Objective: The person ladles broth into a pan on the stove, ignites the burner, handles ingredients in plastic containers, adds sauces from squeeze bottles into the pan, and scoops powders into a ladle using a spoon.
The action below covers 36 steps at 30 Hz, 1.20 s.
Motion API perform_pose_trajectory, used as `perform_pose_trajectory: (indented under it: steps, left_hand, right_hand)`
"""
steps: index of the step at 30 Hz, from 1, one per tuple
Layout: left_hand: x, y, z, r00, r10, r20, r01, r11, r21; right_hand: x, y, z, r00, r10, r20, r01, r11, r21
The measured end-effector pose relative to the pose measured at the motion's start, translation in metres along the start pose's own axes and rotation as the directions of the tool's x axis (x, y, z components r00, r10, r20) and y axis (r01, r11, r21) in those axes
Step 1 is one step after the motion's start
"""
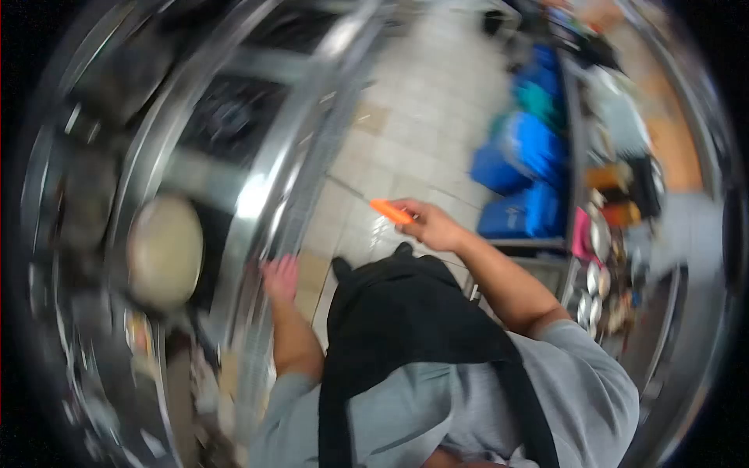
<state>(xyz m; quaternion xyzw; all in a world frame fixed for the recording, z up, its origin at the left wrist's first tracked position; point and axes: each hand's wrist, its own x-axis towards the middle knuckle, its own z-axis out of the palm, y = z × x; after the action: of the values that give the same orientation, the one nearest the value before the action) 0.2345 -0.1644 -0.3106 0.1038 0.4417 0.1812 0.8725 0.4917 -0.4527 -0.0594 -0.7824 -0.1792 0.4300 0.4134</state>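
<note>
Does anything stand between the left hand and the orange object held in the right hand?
Nothing visible does. Between the left hand, near the steel counter edge, and the orange object in the right hand, only tiled floor shows below.

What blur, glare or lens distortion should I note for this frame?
Head view: fisheye bowing with dark corners; bright glare on the stove's steel edge; blur smearing the burner; the right hand and its orange object look clearer, though soft-edged.
</note>
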Motion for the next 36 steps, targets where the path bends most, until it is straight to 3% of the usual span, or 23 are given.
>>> perform_pose_trajectory:
  steps: [1, 3, 4, 8, 10, 15, 19, 21, 23, 25, 26, 27, 28, 29, 30, 32, 34, 35, 36]
  left_hand:
    - [0.0, -0.006, -0.028, 0.999, 0.05, -0.01, -0.046, 0.974, 0.221]
    - [-0.036, -0.009, -0.035, 0.984, 0.037, -0.176, 0.019, 0.952, 0.305]
    - [-0.056, -0.011, -0.055, 0.972, 0.08, -0.223, -0.018, 0.963, 0.269]
    - [-0.126, -0.009, -0.11, 0.908, 0.132, -0.399, -0.053, 0.978, 0.202]
    - [-0.169, 0.0, -0.129, 0.866, 0.172, -0.47, -0.107, 0.981, 0.163]
    - [-0.243, 0.028, -0.134, 0.744, 0.427, -0.514, -0.461, 0.885, 0.068]
    - [-0.256, 0.034, -0.141, 0.726, 0.472, -0.5, -0.501, 0.861, 0.085]
    - [-0.249, 0.026, -0.154, 0.753, 0.445, -0.485, -0.457, 0.884, 0.101]
    - [-0.231, 0.012, -0.16, 0.824, 0.316, -0.471, -0.314, 0.945, 0.086]
    - [-0.209, -0.015, -0.167, 0.819, 0.312, -0.482, -0.21, 0.944, 0.255]
    - [-0.203, -0.021, -0.16, 0.84, 0.22, -0.496, -0.074, 0.952, 0.296]
    - [-0.151, -0.056, -0.289, 0.941, 0.205, -0.268, -0.068, 0.893, 0.444]
    - [-0.147, -0.054, -0.263, 0.862, -0.056, -0.503, 0.317, 0.835, 0.451]
    - [-0.146, -0.055, -0.257, 0.837, -0.124, -0.533, 0.434, 0.745, 0.507]
    - [-0.138, -0.058, -0.26, 0.834, -0.165, -0.526, 0.488, 0.665, 0.565]
    - [-0.124, -0.05, -0.249, 0.836, -0.196, -0.512, 0.529, 0.536, 0.659]
    - [-0.103, -0.032, -0.23, 0.85, -0.203, -0.486, 0.521, 0.46, 0.719]
    - [-0.088, -0.022, -0.219, 0.861, -0.198, -0.468, 0.505, 0.437, 0.744]
    - [-0.072, -0.012, -0.206, 0.871, -0.194, -0.451, 0.489, 0.415, 0.767]
  right_hand:
    - [0.023, -0.009, 0.02, 0.993, -0.016, 0.119, 0.018, 1.0, -0.016]
    - [0.056, -0.03, 0.056, 0.943, -0.241, 0.229, 0.266, 0.96, -0.088]
    - [0.067, -0.045, 0.075, 0.919, -0.254, 0.303, 0.29, 0.953, -0.083]
    - [0.111, -0.106, 0.172, 0.841, -0.218, 0.496, 0.461, 0.768, -0.445]
    - [0.131, -0.121, 0.212, 0.84, -0.213, 0.499, 0.469, 0.747, -0.471]
    - [0.17, -0.141, 0.271, 0.865, -0.205, 0.457, 0.467, 0.66, -0.589]
    - [0.183, -0.134, 0.278, 0.856, -0.233, 0.462, 0.488, 0.66, -0.571]
    - [0.186, -0.125, 0.284, 0.841, -0.288, 0.458, 0.523, 0.648, -0.554]
    - [0.189, -0.125, 0.282, 0.842, -0.234, 0.487, 0.506, 0.657, -0.559]
    - [0.188, -0.122, 0.269, 0.812, -0.181, 0.554, 0.485, 0.738, -0.47]
    - [0.179, -0.121, 0.254, 0.796, -0.249, 0.552, 0.561, 0.643, -0.52]
    - [0.173, -0.115, 0.241, 0.816, -0.29, 0.501, 0.545, 0.675, -0.498]
    - [0.158, -0.127, 0.218, 0.85, -0.08, 0.521, 0.422, 0.696, -0.581]
    - [0.162, -0.092, 0.206, 0.843, -0.284, 0.457, 0.497, 0.736, -0.46]
    - [0.124, -0.099, 0.167, 0.875, -0.217, 0.433, 0.401, 0.826, -0.397]
    - [0.106, -0.051, 0.115, 0.912, -0.303, 0.275, 0.385, 0.863, -0.326]
    - [0.066, 0.003, 0.053, 0.943, -0.326, 0.064, 0.332, 0.915, -0.229]
    - [0.047, 0.042, 0.023, 0.932, -0.333, -0.142, 0.281, 0.913, -0.295]
    - [0.001, 0.035, -0.015, 0.975, 0.064, -0.214, -0.064, 0.998, 0.008]
